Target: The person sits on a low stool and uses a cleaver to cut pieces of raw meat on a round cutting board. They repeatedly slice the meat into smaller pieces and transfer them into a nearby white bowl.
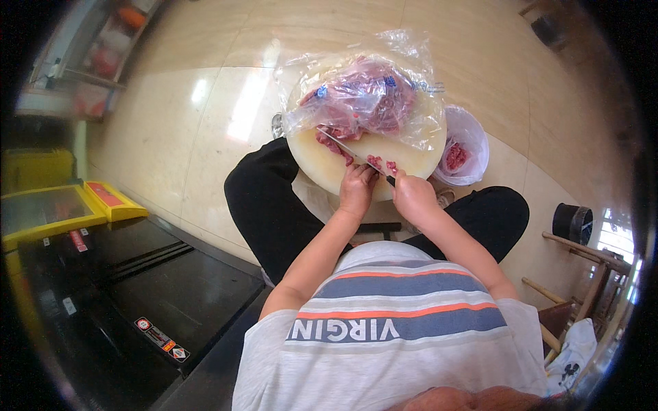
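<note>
Counting one knife (353, 152), two hands

The floor (205, 116) was of glossy beige tiles, with bright patches of light reflected on it. At the left stood a black cabinet (137, 288) with yellow-framed lids (48, 212), and farther off a shelf (96, 55) blurred near the rim. Wooden chair frames (582, 274) and a dark round stool (572, 222) stood at the right, where daylight came in at the edge.
</note>
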`<state>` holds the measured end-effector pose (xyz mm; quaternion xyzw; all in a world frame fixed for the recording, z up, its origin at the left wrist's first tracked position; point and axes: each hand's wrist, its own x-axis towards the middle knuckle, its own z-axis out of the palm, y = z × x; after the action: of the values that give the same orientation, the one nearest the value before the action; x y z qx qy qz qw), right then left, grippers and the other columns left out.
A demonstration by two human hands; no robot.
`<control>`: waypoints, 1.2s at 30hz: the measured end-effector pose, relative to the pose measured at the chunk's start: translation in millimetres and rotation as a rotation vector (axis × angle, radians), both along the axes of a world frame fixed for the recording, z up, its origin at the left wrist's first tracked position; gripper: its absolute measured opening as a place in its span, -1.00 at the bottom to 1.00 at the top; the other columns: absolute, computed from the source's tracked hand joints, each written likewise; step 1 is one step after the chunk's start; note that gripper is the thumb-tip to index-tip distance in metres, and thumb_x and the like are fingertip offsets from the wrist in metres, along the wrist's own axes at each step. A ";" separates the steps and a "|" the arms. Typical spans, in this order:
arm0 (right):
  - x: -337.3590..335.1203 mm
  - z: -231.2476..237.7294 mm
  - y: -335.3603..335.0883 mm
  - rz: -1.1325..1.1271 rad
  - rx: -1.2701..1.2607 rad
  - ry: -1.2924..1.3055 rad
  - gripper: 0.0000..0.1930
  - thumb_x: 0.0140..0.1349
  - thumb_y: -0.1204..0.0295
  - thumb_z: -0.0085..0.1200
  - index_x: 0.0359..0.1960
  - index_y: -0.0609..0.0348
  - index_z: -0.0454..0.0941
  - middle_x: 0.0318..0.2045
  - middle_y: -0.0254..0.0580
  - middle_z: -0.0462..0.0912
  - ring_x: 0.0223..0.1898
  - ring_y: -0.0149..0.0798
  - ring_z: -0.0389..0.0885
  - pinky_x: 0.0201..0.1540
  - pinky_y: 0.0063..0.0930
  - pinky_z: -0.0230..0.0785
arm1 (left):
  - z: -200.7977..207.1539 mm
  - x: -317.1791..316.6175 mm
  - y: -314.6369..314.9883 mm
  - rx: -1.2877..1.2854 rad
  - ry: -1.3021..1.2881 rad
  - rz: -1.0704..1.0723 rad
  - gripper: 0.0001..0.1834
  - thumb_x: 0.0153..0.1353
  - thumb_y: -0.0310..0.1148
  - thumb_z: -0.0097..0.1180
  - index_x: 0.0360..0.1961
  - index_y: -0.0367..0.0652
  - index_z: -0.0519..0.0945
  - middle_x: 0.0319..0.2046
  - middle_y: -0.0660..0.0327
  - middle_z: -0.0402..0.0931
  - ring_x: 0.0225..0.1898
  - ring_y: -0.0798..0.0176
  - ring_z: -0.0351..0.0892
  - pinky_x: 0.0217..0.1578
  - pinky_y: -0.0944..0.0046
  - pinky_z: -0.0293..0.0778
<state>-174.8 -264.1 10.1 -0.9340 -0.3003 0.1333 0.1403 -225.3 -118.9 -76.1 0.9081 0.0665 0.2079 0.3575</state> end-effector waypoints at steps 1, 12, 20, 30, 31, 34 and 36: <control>0.5 -1.1 2.5 0.001 0.013 0.002 -0.81 0.10 0.43 0.09 -0.41 0.34 0.43 -0.60 0.17 0.57 -0.49 0.16 0.61 -0.41 -0.01 0.45 | -0.8 -0.6 0.3 0.003 0.003 -0.005 -0.78 -0.12 -0.50 0.29 -0.34 -0.17 0.67 -0.33 0.12 0.62 -0.21 0.01 0.55 -0.13 0.14 0.48; 4.5 29.6 -24.6 -0.075 -0.012 0.029 -0.76 0.18 0.31 0.09 -0.42 0.27 0.47 -0.58 0.14 0.59 -0.48 0.17 0.60 -0.39 0.01 0.44 | -1.7 -5.9 3.2 -0.123 -0.077 0.141 -0.77 -0.04 -0.51 0.25 -0.28 -0.19 0.63 -0.19 0.12 0.57 -0.19 0.00 0.52 -0.15 0.14 0.47; -9.6 36.0 -26.1 -0.014 -0.043 0.062 -0.75 0.20 0.31 0.05 -0.45 0.29 0.46 -0.60 0.14 0.58 -0.48 0.15 0.62 -0.39 -0.01 0.47 | 0.1 -8.4 3.2 -0.054 -0.092 0.060 -0.86 -0.04 -0.53 0.24 -0.37 -0.21 0.64 -0.29 0.13 0.61 -0.26 0.03 0.55 -0.17 0.15 0.49; 0.5 -1.1 7.1 -0.045 0.034 0.081 -0.77 0.18 0.36 0.07 -0.41 0.34 0.45 -0.59 0.19 0.57 -0.48 0.19 0.61 -0.39 0.00 0.44 | 2.2 -4.9 2.2 0.023 -0.024 -0.025 -0.81 -0.09 -0.57 0.23 -0.36 -0.21 0.66 -0.31 0.12 0.63 -0.25 0.02 0.56 -0.17 0.13 0.50; 0.4 2.0 6.3 -0.049 0.040 0.083 -0.77 0.18 0.36 0.07 -0.41 0.34 0.45 -0.59 0.19 0.57 -0.48 0.19 0.61 -0.39 0.00 0.44 | 1.6 -5.4 4.1 0.013 -0.010 -0.038 -0.80 -0.08 -0.57 0.23 -0.34 -0.21 0.67 -0.29 0.12 0.63 -0.24 0.02 0.56 -0.17 0.13 0.50; -5.1 13.4 -5.5 -0.068 0.013 0.097 -0.76 0.18 0.35 0.07 -0.41 0.33 0.45 -0.59 0.20 0.58 -0.48 0.19 0.61 -0.39 0.00 0.44 | 2.1 -6.7 5.4 -0.219 -0.021 0.002 -0.79 -0.05 -0.58 0.18 -0.32 -0.19 0.66 -0.23 0.13 0.61 -0.23 0.05 0.55 -0.19 0.16 0.51; -6.6 20.2 -14.9 -0.096 -0.063 0.117 -0.76 0.18 0.34 0.07 -0.41 0.32 0.46 -0.59 0.19 0.58 -0.48 0.19 0.60 -0.38 0.01 0.44 | -1.0 -7.8 6.7 -0.226 -0.050 0.079 -0.78 -0.04 -0.59 0.15 -0.30 -0.18 0.65 -0.20 0.14 0.59 -0.22 0.05 0.54 -0.19 0.18 0.51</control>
<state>-181.3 -278.9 30.3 -0.9419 -0.2420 0.1899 0.1346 -233.2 -112.3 -77.1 0.8532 0.1161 0.2355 0.4507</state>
